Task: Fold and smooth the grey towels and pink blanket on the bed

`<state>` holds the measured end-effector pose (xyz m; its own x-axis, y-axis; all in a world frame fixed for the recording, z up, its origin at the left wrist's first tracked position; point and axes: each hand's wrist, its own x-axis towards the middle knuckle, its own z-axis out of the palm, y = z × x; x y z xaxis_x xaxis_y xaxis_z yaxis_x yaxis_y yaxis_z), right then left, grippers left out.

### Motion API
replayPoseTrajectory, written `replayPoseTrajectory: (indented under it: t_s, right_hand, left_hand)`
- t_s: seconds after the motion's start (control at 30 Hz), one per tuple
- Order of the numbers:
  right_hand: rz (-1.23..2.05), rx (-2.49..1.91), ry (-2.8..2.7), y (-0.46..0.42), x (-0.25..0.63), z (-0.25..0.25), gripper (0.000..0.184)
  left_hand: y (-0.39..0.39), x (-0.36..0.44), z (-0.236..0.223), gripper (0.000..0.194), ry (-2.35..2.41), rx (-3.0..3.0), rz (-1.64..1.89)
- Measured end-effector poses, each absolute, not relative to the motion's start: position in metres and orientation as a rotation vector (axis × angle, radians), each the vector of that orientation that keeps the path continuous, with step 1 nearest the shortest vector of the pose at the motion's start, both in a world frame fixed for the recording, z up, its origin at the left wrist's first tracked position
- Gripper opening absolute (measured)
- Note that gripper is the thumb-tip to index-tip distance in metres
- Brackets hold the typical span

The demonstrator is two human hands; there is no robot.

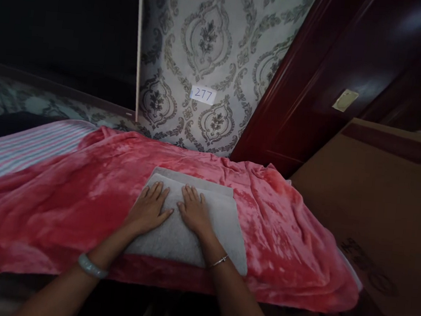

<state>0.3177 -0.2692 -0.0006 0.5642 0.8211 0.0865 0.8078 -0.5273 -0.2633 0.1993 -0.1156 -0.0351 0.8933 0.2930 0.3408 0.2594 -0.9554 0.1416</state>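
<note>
A grey folded cloth lies on a red plush blanket; a second layer of it shows along the far edge. My left hand rests flat on the left part of the cloth, fingers stretched out and thumb pointing inward. Beside it, my right hand is also laid flat on the cloth near its middle, palm down with the fingers apart. Neither hand grips anything. A pale bangle is on the left wrist and a thin bracelet on the right.
A striped sheet shows under the blanket at the left. Behind stand a patterned wall with a paper label and a large dark screen. To the right are a dark red door and a big cardboard box.
</note>
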Motion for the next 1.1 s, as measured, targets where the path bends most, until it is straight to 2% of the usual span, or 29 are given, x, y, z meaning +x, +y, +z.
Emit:
replayPoseTrajectory:
  t_s: [0.23,0.5,0.63,0.9,1.1]
  right_hand:
    - [0.057,-2.562,-1.358,-0.270,0.319,-0.005,0.062]
    - [0.107,-2.615,-1.366,-0.271,0.319,-0.003,0.063]
    - [0.138,-2.615,-1.341,-0.256,0.305,0.012,0.060]
    - [0.192,-2.316,-1.913,-0.206,0.295,0.013,0.057]
    - [0.132,-2.437,-1.763,-0.194,0.331,0.006,0.063]
  left_hand:
    - [-0.127,0.183,-0.031,0.070,0.488,2.909,0.628]
    - [-0.166,0.103,-0.059,0.061,0.267,2.993,0.986]
    - [-0.173,0.101,-0.061,0.060,0.292,3.024,1.017]
    - [-0.180,0.097,-0.069,0.051,0.305,2.968,1.164]
    - [-0.182,0.090,-0.075,0.047,0.270,2.992,1.216]
